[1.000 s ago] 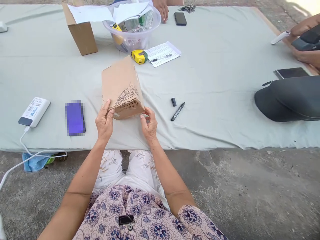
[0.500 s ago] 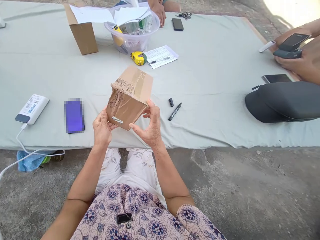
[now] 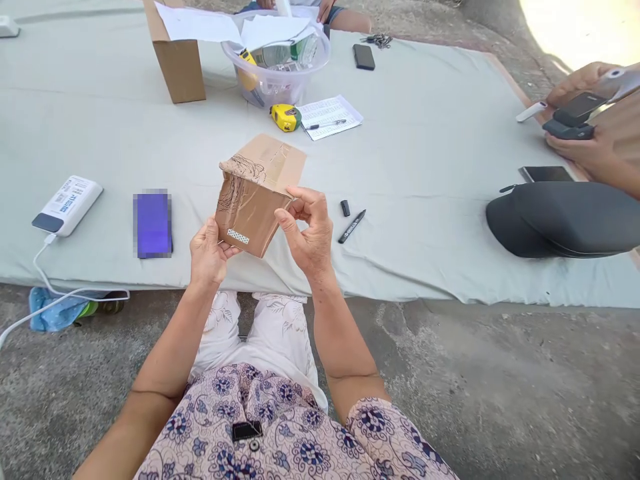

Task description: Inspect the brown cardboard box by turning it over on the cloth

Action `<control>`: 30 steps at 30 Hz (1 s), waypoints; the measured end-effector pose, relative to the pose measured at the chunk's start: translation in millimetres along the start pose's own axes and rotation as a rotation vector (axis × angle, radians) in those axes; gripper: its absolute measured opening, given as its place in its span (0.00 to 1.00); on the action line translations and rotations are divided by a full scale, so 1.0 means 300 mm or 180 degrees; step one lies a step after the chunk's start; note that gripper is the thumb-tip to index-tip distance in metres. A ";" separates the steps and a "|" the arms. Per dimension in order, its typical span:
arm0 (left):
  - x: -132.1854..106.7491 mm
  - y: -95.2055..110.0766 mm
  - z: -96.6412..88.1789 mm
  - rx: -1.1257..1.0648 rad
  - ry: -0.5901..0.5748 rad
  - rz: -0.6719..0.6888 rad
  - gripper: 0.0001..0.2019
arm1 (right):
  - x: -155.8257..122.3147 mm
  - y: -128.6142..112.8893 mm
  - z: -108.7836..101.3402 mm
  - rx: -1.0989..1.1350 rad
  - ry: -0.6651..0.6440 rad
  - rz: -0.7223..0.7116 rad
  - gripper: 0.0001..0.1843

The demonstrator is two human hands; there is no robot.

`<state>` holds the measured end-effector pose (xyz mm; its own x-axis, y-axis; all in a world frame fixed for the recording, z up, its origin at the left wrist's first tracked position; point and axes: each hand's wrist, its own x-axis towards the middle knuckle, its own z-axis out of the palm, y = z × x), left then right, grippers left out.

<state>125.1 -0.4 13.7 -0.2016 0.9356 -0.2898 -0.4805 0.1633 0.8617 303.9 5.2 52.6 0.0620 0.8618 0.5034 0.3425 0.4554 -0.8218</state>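
Note:
A small brown cardboard box (image 3: 247, 210) is tilted above the table's near side, with dark scribbled lines on its top and left part and a dotted white sticker low on its front. My left hand (image 3: 206, 257) grips its lower left edge, thumb in front and fingers partly hidden underneath. At the right edge, my right hand (image 3: 311, 230) has curled fingers at the upper corner, with the thumb beside the edge. A black marker (image 3: 352, 227) lies uncapped to the right of that hand, its cap (image 3: 345, 208) close by.
On the cloth-covered table (image 3: 425, 147) are a purple pixelated object (image 3: 153, 224), a cabled power bank (image 3: 69, 205), a tape measure (image 3: 285, 117), a printed sheet (image 3: 332, 117) with a pen, a basin (image 3: 280, 87), another cardboard box (image 3: 180, 70) and a black case (image 3: 560, 219). Another person's hands (image 3: 617, 150) hold a device.
My right thumb has moved up from the box's lower corner, and the fingers have shifted to its upper right corner. My left hand keeps its hold. The camera view has shifted slightly.

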 end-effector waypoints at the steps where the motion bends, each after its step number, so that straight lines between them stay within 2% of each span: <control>1: -0.002 0.002 -0.001 -0.0037 -0.0022 -0.0026 0.29 | 0.012 -0.003 0.002 0.0025 0.0023 0.0001 0.18; 7: -0.003 0.009 0.002 -0.0175 -0.0221 -0.0121 0.27 | 0.070 0.018 0.013 0.0406 -0.0016 0.0259 0.23; 12: -0.003 0.011 0.017 -0.0245 -0.0269 -0.0089 0.28 | 0.067 0.068 0.021 0.0240 -0.0078 0.0096 0.28; 15: -0.012 0.020 0.025 -0.0280 -0.0325 -0.0129 0.27 | 0.027 0.098 0.021 0.0168 -0.0182 0.0161 0.33; 19: -0.020 0.032 0.036 -0.0397 -0.0319 -0.0158 0.23 | -0.073 0.149 0.034 0.0388 -0.0265 0.0526 0.40; 24: -0.025 0.031 0.049 -0.0458 -0.0246 -0.0164 0.18 | -0.196 0.187 0.071 0.0603 -0.0292 0.0961 0.40; 27: -0.044 0.031 0.056 -0.0423 -0.0263 -0.0200 0.18 | -0.223 0.176 0.082 0.0808 -0.0227 0.0890 0.40; 30: -0.068 0.025 0.054 -0.0040 -0.0476 -0.0401 0.21 | -0.214 0.139 0.070 0.0833 0.0121 0.0684 0.39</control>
<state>139.4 -13.3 32.9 -0.0106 0.9442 -0.3291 -0.5047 0.2791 0.8170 294.5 -26.3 -19.6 0.1433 0.9376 0.3169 0.0657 0.3105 -0.9483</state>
